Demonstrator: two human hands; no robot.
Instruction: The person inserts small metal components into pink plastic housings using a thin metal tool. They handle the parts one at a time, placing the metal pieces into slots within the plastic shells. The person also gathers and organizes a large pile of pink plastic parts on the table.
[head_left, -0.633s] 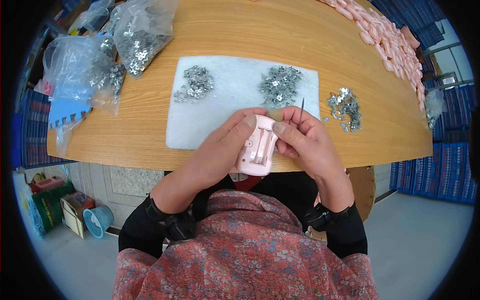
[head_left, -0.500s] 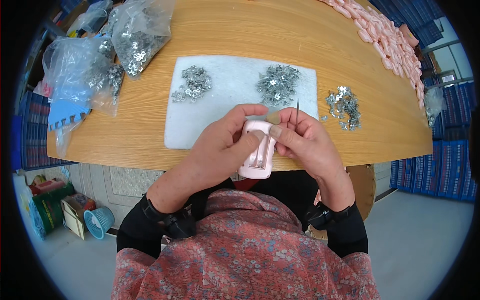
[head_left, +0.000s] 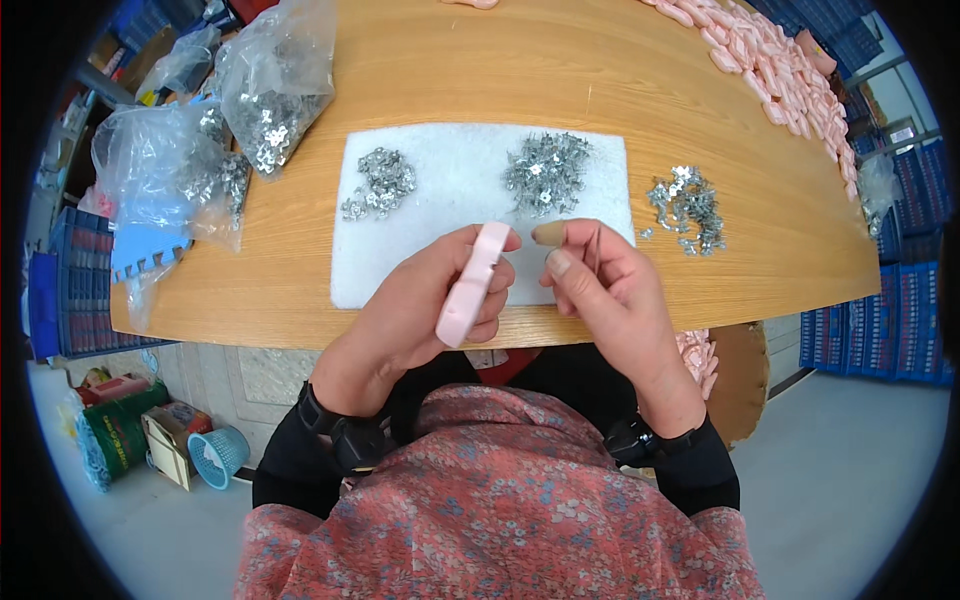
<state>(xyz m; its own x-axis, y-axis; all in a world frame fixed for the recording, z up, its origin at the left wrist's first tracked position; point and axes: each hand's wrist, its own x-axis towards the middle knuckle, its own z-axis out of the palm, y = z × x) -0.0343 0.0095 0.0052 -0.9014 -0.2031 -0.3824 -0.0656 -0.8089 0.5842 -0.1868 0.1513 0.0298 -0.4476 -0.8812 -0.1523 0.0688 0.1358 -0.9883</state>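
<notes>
Blue crates (head_left: 880, 335) flank wooden table (head_left: 450, 65); left fingers (head_left: 487, 307) grip casing (head_left: 471, 288), right fingers (head_left: 585, 287) a tool (head_left: 598, 248)

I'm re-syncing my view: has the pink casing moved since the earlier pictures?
Yes. Against the white mat, the pink casing has shifted left, away from the right hand, and turned edge-on in the left hand.
</notes>
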